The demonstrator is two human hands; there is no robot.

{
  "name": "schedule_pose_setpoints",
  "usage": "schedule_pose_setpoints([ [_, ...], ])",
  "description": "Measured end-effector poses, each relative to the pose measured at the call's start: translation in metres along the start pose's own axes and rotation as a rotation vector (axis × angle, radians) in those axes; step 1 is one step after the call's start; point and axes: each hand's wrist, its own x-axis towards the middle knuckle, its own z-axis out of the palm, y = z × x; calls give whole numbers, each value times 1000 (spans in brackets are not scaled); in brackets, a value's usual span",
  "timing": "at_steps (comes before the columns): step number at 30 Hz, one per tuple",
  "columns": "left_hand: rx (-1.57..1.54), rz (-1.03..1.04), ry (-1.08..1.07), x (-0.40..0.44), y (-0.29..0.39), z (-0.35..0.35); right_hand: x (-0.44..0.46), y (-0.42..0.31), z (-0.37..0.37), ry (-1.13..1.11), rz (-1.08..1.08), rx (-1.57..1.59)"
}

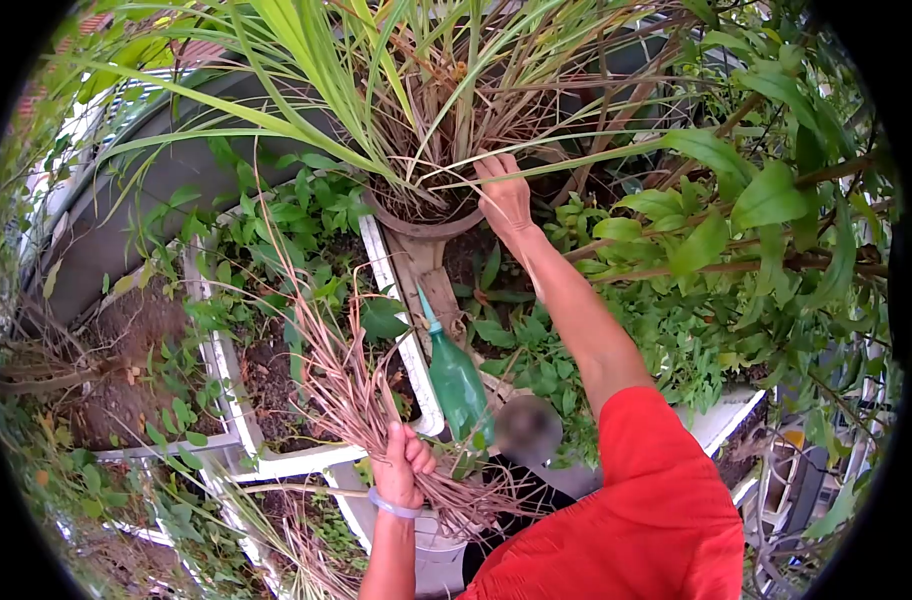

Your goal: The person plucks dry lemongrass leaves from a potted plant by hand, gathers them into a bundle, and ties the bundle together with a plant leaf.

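Observation:
A thick bundle of dry, reddish-brown grass leaves (351,385) is gripped in my left hand (401,466), whose fingers are wrapped round it. Its ends spread out above and below the fist. My right hand (504,195) reaches to the base of a tall potted grass plant (416,120). Those fingers are bent together among the stalks, and a thin dry blade trails down past the wrist; the fingertips are partly hidden. Just below this hand's left side is the rim of the round brown pot (431,229).
A green bottle with a pointed spout (459,385) leans between the hands. White-edged planter beds (401,320) with leafy plants lie to the left. Leafy branches (766,200) crowd the right side. A dark curved wall (166,190) stands behind at upper left.

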Motion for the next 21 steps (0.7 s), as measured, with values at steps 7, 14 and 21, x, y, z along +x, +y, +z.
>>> schedule_pose_setpoints([
  [7,10,13,-10,-1,-2,-3,18,17,9,-406,-602,-659],
  [14,22,24,9,-7,-2,0,27,23,-3,-603,-835,-987],
  [21,26,27,18,-9,-1,-2,31,22,16,-859,-767,-1056],
])
